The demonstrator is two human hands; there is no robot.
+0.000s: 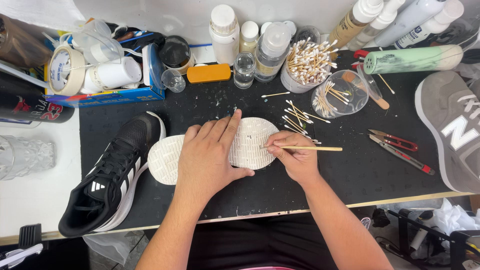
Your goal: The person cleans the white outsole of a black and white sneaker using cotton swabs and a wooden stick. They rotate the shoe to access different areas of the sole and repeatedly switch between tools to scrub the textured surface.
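- Nearest the viewer, the left hand (pixel 212 155) lies flat with fingers spread on an upturned white shoe sole (pixel 250 142), pinning it to the black mat (pixel 280 187) on the desk
- Just right of the sole, the right hand (pixel 295 157) pinches a thin wooden stick (pixel 312 148), its tip touching the sole's edge
- The sole looks light, rubbery and ridged, likely to skid unless pressed; holding it across the middle seems steadiest
- Left of the sole, touching it, a black sneaker (pixel 112 182) rests upright
- Right of the sole lie red snips (pixel 395 141); further right, a grey sneaker (pixel 452 130)
- Beyond the sole, loose cotton swabs (pixel 297 117), then a swab tub (pixel 305 65) and bottles (pixel 272 50)
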